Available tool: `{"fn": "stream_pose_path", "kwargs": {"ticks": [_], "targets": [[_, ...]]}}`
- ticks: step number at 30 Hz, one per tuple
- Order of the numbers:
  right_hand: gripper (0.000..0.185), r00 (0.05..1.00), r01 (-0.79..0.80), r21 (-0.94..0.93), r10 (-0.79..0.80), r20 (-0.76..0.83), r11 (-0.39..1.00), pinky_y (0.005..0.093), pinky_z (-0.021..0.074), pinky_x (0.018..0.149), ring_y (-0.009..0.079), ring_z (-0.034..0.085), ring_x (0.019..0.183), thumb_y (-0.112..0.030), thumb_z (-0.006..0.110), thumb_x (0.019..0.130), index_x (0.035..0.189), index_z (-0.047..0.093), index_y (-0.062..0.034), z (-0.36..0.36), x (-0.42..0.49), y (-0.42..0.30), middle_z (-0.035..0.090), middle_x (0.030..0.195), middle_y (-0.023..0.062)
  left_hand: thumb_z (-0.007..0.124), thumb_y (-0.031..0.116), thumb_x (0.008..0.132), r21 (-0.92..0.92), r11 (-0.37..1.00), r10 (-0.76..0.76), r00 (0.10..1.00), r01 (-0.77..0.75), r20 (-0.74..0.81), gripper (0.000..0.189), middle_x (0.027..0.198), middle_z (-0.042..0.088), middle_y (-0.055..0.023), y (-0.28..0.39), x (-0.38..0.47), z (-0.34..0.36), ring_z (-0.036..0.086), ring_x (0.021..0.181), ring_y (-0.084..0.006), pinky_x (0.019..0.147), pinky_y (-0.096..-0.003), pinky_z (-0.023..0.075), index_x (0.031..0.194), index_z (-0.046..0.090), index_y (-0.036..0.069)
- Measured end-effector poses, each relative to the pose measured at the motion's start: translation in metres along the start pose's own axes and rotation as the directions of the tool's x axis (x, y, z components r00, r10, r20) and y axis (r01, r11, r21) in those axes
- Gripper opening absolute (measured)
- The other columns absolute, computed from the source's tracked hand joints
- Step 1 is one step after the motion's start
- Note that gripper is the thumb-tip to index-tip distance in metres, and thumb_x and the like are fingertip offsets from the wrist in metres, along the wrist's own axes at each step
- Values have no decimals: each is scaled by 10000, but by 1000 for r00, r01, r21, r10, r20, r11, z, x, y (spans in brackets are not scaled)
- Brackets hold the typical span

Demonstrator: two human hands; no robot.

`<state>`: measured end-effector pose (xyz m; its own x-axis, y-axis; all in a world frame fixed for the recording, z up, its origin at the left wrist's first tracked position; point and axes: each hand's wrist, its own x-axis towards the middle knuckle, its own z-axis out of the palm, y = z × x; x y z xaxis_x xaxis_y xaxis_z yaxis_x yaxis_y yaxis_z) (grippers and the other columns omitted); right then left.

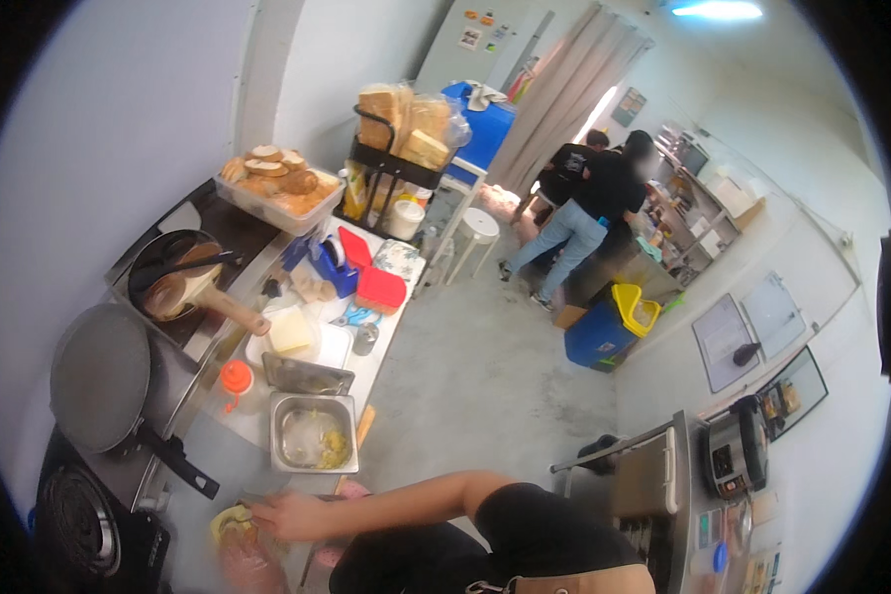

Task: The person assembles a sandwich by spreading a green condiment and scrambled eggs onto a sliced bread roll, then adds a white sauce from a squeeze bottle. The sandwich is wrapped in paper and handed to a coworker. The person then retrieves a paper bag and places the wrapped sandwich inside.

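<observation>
My right hand (291, 517) reaches from the right, its fingers closed on a thin metal utensil (248, 502) that is mostly hidden. The utensil meets a pale yellow piece of food (226, 522), perhaps bread with a spread. Just below, my left hand (249, 562) is blurred and cut by the lower edge; it seems to hold this piece from beneath. Beyond my hands stands a steel food pan (314, 401) with a little yellow mash (333, 448) at one side. Its steel lid (308, 373) leans behind it.
A grey frying pan (102, 377) points its handle towards my hands, beside an electric hob (82, 523). An orange-capped squeeze bottle (236, 379), a butter block (291, 330) and a tub of bread slices (278, 194) stand along the counter. Two people (601, 185) stand across the room.
</observation>
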<state>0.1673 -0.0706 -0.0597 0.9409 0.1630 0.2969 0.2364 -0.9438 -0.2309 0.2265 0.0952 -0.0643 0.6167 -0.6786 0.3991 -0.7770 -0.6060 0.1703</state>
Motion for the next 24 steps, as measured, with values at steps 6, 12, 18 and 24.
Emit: {"fn": "stream_pose_path", "kwargs": {"ticks": [6,12,18,24], "targets": [[187,994,-105,140,102,29,985,395,523,673,289,621,817,-159,572,786,913,621,-31,-19,-5,4,595,995,120,664,258,833,6,987,-160,983,161,-87,301,1186,552,-159,-9,-32,30,539,1053,-343,885,-467,447,1084,634,95],[368,996,-90,146,88,24,985,346,541,645,245,645,784,-24,600,668,1030,657,-52,-39,-7,15,615,989,84,681,199,806,65,985,-155,987,157,-37,391,1135,589,-118,-14,-52,28,550,1060,-321,904,-477,430,1180,610,109],[439,997,1,14,-2,75,1000,331,516,645,205,620,772,-76,649,587,1026,671,-77,-34,4,12,599,971,24,669,199,794,-40,982,-187,982,187,-3,365,1109,601,-62,-9,-32,20,563,1051,-245,914,-450,425,1148,622,124],[411,997,83,-50,-83,12,995,311,503,586,188,611,718,-65,638,602,1011,673,-79,-48,17,11,600,922,18,714,166,757,-82,975,-215,972,208,-93,379,1110,583,-80,-6,-33,5,558,1038,-278,874,-449,423,1121,621,120]]}}
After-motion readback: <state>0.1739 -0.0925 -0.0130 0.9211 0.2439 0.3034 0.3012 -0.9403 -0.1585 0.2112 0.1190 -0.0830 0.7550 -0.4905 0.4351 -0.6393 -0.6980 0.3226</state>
